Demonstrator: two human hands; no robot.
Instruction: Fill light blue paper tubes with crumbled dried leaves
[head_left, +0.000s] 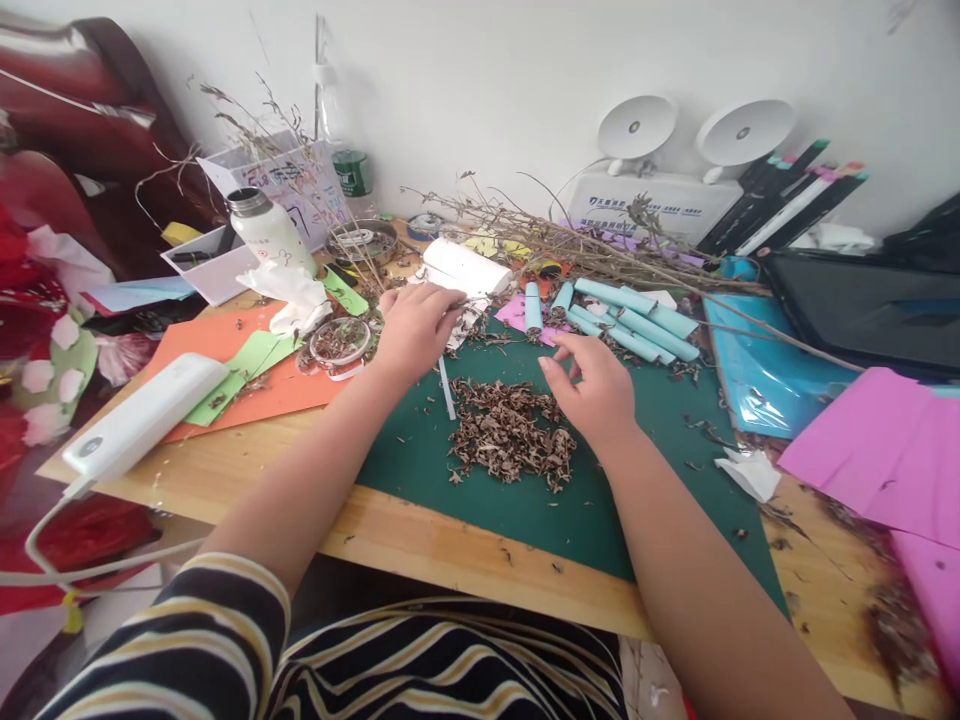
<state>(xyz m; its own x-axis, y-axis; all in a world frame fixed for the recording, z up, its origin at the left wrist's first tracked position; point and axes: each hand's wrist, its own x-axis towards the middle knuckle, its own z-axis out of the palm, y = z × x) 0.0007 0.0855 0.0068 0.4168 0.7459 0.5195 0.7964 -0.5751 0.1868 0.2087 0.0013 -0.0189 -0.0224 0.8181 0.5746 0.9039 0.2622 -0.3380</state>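
My left hand (414, 328) rests knuckles-up at the far edge of a dark green cutting mat (525, 500), fingers curled onto a white paper piece (459, 322) beside a white roll (465, 268). My right hand (594, 390) hovers over the mat with fingers bent and apart, nothing in it, just right of a pile of dry brown leaf bits (510, 435). A thin white strip (447, 388) lies on the mat between the hands. Several light blue paper rolls (630, 322) lie beyond the right hand.
Dry twigs (570, 245) lie across the back. An orange sheet (247, 375), green paper, a small round dish (339, 340) and a white device (139, 415) are at left. Blue (765, 375) and pink sheets (885, 445) are at right. A white bottle (266, 232) stands behind.
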